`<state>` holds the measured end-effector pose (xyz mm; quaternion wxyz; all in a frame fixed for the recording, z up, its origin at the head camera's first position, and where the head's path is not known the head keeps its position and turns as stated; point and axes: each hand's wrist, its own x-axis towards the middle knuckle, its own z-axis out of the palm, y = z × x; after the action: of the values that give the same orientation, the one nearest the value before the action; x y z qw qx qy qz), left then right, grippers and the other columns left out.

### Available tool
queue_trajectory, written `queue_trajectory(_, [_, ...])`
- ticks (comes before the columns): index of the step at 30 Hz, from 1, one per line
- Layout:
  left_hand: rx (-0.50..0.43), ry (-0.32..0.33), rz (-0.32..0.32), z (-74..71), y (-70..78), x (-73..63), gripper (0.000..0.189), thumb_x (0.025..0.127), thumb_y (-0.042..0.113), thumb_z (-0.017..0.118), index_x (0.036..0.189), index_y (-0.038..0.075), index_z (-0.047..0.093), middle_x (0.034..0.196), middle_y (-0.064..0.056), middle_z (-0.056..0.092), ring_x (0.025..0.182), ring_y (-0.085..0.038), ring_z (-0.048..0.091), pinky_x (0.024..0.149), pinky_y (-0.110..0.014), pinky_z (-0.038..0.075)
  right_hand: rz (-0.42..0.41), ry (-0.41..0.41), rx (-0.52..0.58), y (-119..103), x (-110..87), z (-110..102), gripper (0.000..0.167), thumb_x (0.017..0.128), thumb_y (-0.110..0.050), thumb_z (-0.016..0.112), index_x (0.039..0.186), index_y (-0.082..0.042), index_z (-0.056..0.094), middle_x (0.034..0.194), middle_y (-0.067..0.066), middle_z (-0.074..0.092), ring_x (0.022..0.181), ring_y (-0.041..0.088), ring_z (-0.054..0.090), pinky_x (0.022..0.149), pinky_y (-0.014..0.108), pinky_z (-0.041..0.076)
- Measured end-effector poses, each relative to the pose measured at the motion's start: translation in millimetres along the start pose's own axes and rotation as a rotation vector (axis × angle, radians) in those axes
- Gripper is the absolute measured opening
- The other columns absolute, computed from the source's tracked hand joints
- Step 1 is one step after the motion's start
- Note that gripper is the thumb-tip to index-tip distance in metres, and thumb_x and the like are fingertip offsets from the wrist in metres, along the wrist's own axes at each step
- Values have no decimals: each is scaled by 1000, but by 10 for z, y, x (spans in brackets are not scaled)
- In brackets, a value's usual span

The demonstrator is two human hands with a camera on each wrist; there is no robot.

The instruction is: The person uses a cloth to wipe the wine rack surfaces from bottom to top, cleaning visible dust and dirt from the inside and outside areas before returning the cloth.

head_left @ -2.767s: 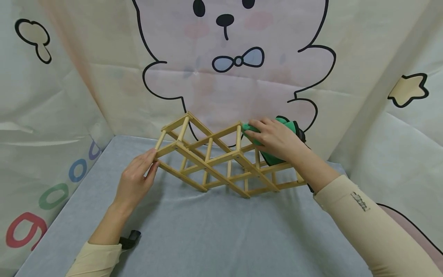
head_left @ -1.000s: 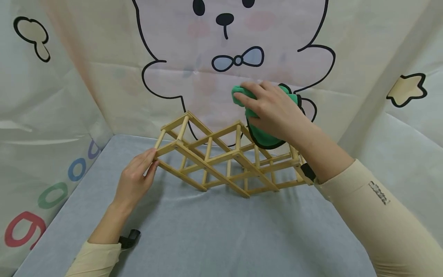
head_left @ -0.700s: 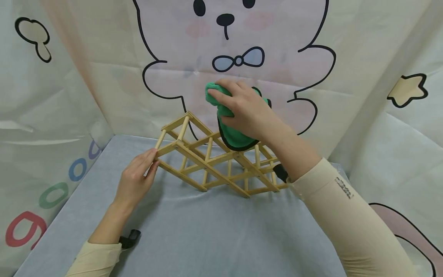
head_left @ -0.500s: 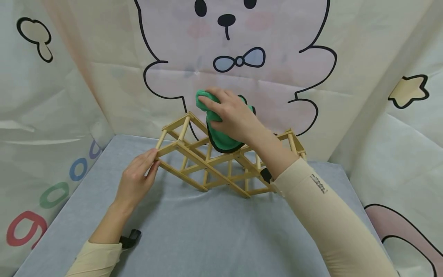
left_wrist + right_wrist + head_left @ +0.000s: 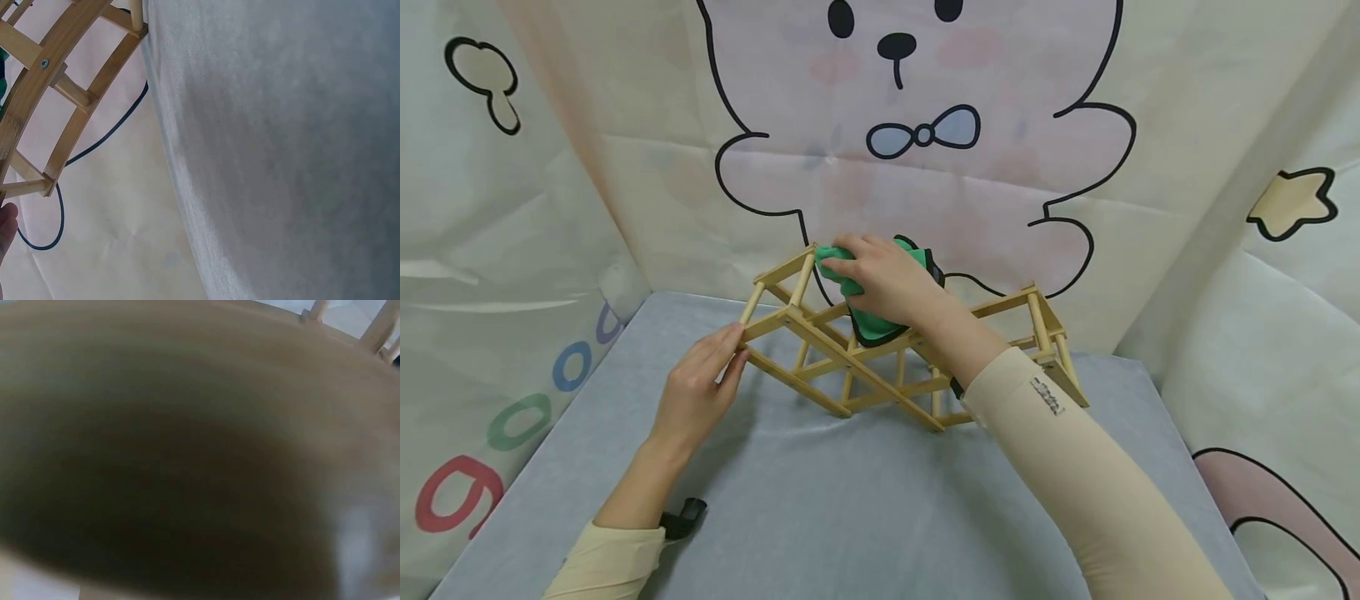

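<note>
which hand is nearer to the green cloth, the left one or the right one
Right. The right hand is on the green cloth, gripping it at the wooden rack; the left hand is apart from it, pinching the rack's left end.

A pale wooden rack (image 5: 867, 373) stands on the pale blue-grey surface (image 5: 820, 508), spread sideways in a zigzag. Flat slats cross in a lattice at front and back, with round rods running between the two sides; a small metal screw shows at one crossing in the left wrist view. Its lower slat tips rest on the surface, and the left fingers (image 5: 724, 340) pinch its left end. A green cloth (image 5: 874, 327) with dark edging lies bunched under the right fingers (image 5: 844, 266), which hold it against the upper slats, just right of the left peak, hiding part of the middle
</note>
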<state>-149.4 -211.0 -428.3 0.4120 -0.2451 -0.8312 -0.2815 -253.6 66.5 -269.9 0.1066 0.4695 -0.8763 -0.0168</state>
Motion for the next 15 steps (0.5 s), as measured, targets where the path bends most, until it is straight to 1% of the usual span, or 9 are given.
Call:
queue_trajectory(5, [-4,-2,3,-8,9,7,47,87,-9,79,133,-9,67,127,-26,70,111,-45,68,96,-47,57,23,-50,-26,-8,11,20,52,96,-18,77,147,-13,63,148,17,53,121,35,59,97,45,55])
queue_trajectory(11, [0,-4,-1,-16,4,6,47,87,-10,78,132,-9,67,127,-26,70,111,-45,68,96,-47,56,79,-110,-1,-26,29,21,55,93,-23,83,144,-15,66,141,14,57,117,32,59,99,42,54])
queue_trajectory(15, [2,2,3,-16,5,6,48,86,-11,79,132,-9,67,126,-26,70,110,-45,69,95,-48,58,106,-154,-4,-45,37,10,55,93,-23,83,144,-17,66,142,14,57,118,32,59,101,41,53])
